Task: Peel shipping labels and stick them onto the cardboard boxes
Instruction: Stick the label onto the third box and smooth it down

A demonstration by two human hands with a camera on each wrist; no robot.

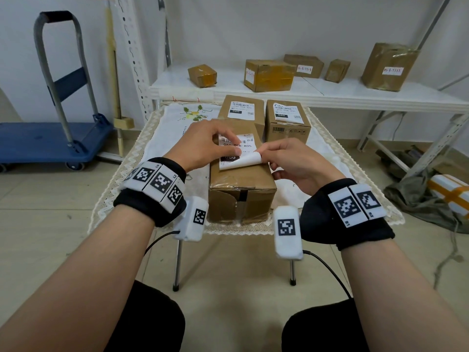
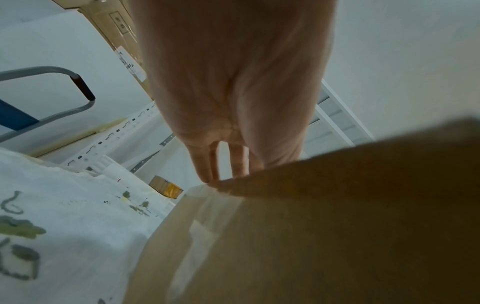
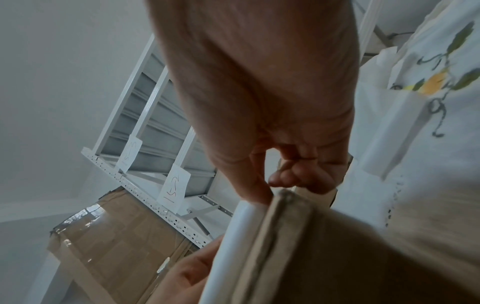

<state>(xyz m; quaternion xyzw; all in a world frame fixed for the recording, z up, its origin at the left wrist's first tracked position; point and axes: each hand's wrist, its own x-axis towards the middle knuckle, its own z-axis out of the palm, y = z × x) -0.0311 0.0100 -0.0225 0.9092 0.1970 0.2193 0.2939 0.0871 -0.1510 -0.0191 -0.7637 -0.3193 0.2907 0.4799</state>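
A brown cardboard box (image 1: 241, 191) lies at the front middle of the small table. A white shipping label (image 1: 237, 148) with barcode print lies on its top. My left hand (image 1: 227, 141) presses the label's upper left part with thumb and fingertips; in the left wrist view the fingers (image 2: 205, 164) reach straight down to the box (image 2: 285, 246). My right hand (image 1: 264, 151) pinches the label's lower right edge, which curls up white (image 1: 251, 158). The right wrist view shows that pinch (image 3: 272, 189) on the rolled white edge (image 3: 233, 236).
Two labelled boxes (image 1: 241, 110) (image 1: 286, 120) stand just behind on the embroidered tablecloth (image 1: 167, 128). A white shelf (image 1: 330, 92) beyond carries several taped boxes. A blue hand trolley (image 1: 50, 141) is at the left, and a bag with a parcel (image 1: 436, 196) lies on the floor at the right.
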